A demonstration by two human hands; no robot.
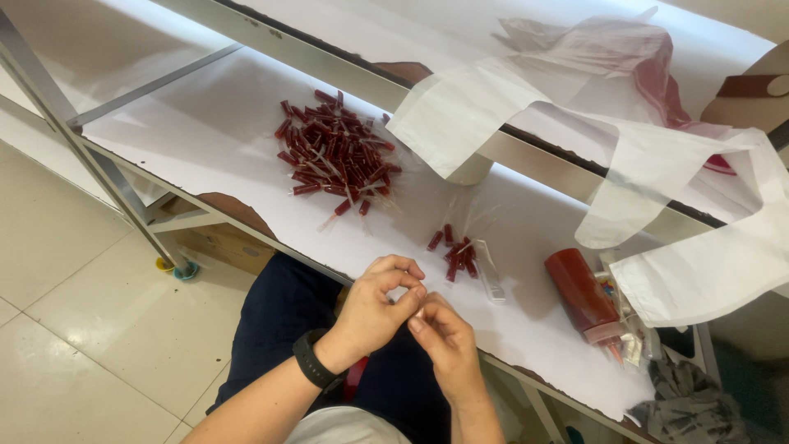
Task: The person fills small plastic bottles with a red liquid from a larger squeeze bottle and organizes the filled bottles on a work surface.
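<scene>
From the head camera, your left hand and right hand meet fingertip to fingertip at the white table's near edge, pinching something too small to identify. A large heap of dark red filled tubes lies well apart; only a small cluster sits nearby, beside a red squeeze bottle.

Looks like a small packing workshop, not anyone's home. There's a long white-covered workbench on a bare metal frame, a big heap of little red sachets dumped on it, plastic bags lying around, a red squeeze bottle, and plain tiled floor underneath.
</scene>
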